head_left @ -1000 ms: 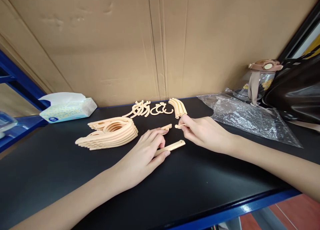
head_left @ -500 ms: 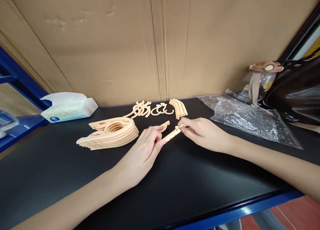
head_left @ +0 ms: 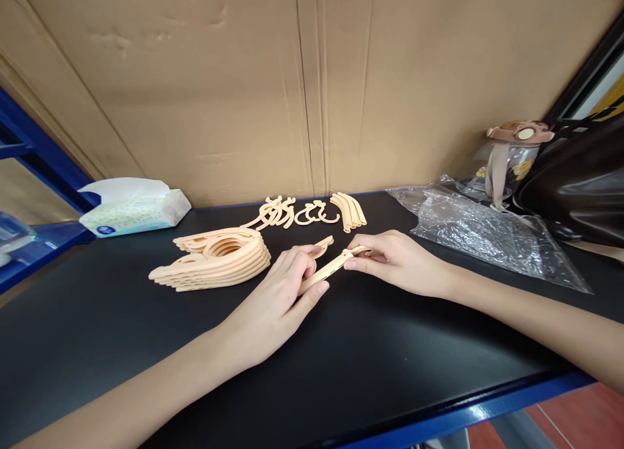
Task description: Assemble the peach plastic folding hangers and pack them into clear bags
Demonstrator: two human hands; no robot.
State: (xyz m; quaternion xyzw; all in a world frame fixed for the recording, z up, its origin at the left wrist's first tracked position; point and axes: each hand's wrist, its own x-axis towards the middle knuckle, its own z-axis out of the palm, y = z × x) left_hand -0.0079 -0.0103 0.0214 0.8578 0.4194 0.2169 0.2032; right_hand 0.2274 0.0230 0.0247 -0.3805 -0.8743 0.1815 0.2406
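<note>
My left hand (head_left: pixel 280 293) is closed on a beige plastic hanger body (head_left: pixel 329 268), its thumb along the near side and its fingers over the top. The body's far end (head_left: pixel 325 242) shows beyond the knuckles. My right hand (head_left: pixel 390 260) pinches a slim beige hanger piece (head_left: pixel 358 249) at the body's right tip; the fingers hide most of it, and I cannot tell whether the two are joined. Left of my hands lies a stack of similar hanger bodies (head_left: pixel 214 267). Behind are loose hanger hooks (head_left: pixel 277 213) and several curved hanger arms (head_left: pixel 348 212).
A tissue pack (head_left: pixel 134 208) lies at the back left of the black table (head_left: pixel 390 364). On the right are a crumpled clear plastic bag (head_left: pixel 492 231), a drinking bottle (head_left: pixel 517 156) and a dark shiny bag (head_left: pixel 580 176). Cardboard (head_left: pixel 219 91) stands behind.
The hanger body has turned slightly in my left hand, whose thumb has shifted along it. My right fingers have moved a little to the right, with the slim piece showing straighter.
</note>
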